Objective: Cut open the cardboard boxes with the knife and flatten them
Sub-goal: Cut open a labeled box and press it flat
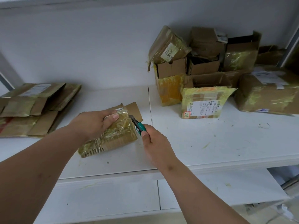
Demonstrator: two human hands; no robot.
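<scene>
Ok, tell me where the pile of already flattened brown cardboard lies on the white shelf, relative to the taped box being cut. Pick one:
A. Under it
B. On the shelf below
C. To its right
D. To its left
D: the pile of flattened brown cardboard lies at the left end of the white shelf, left of the taped box that the left hand holds; the uncut boxes stand to the right.
</scene>
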